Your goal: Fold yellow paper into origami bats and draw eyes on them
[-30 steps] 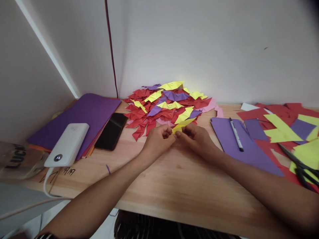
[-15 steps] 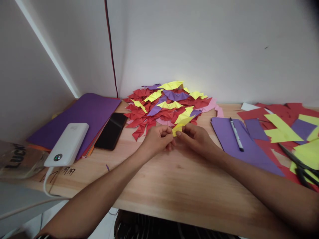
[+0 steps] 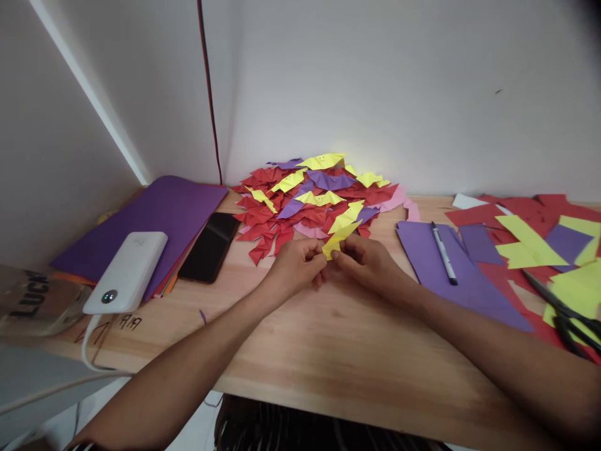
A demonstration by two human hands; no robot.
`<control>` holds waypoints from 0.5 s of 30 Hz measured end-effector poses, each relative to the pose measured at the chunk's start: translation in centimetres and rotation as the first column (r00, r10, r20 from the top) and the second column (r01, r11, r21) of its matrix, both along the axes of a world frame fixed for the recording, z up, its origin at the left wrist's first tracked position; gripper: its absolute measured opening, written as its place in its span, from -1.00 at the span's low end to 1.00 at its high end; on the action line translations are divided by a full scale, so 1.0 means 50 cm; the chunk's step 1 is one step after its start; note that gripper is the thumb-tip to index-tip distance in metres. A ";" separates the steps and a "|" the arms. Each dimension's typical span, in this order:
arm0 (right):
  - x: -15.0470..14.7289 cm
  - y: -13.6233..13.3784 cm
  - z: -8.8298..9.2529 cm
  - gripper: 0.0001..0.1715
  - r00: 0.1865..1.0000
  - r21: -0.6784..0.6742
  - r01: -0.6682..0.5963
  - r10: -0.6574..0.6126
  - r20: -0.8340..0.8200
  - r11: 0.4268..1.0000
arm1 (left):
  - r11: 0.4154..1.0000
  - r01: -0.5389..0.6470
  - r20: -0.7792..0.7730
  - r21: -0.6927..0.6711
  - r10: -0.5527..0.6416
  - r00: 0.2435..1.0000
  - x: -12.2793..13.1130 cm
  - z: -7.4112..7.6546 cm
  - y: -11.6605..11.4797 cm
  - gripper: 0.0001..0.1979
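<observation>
A small folded piece of yellow paper [image 3: 341, 237] is held up over the table between both hands. My left hand [image 3: 299, 263] pinches its left end, fingers curled in. On its lower right side, my right hand [image 3: 364, 258] grips it between thumb and fingers. Part of the paper is hidden by the fingertips. Just behind the hands lies a heap of folded paper shapes [image 3: 310, 216] in red, yellow, purple and pink; some of the yellow ones carry small dark dots.
Purple sheets [image 3: 451, 275] with a pen [image 3: 444, 254] on them lie at the right, beside coloured paper scraps [image 3: 526, 241] and black scissors [image 3: 561, 310]. Leftward are a black phone [image 3: 210, 248], a white power bank [image 3: 126, 272] with a cable, and a purple sheet stack [image 3: 159, 200].
The yellow paper has tilted slightly and its upper tip has shifted a little left and down. Both hands keep their hold in nearly the same place.
</observation>
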State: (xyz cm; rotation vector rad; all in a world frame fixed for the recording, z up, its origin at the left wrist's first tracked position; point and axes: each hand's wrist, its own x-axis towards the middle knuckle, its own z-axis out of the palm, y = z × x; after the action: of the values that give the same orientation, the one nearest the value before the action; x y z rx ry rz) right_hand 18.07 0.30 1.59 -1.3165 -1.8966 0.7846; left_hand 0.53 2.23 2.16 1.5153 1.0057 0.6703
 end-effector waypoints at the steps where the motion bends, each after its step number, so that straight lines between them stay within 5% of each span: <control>1: 0.001 0.001 -0.001 -0.82 1.000 -0.006 -0.004 0.004 -0.007 1.000 | 1.000 0.000 0.005 -0.013 0.000 1.000 0.000 0.000 0.000 -0.89; 9: 0.000 0.002 -0.003 -0.73 0.994 -0.043 0.060 -0.056 0.094 0.997 | 0.999 -0.032 -0.006 0.016 0.032 0.999 0.000 0.008 -0.001 -0.89; 15: 0.002 0.004 0.001 -0.88 1.000 -0.072 0.009 -0.011 -0.024 0.997 | 1.000 -0.016 0.007 0.013 0.015 1.000 -0.002 0.002 0.001 -0.92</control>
State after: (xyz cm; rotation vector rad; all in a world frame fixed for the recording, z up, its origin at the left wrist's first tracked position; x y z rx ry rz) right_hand 18.19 0.53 1.66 -1.3529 -1.8566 0.8670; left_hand 0.42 2.26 2.29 1.5167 1.0104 0.6939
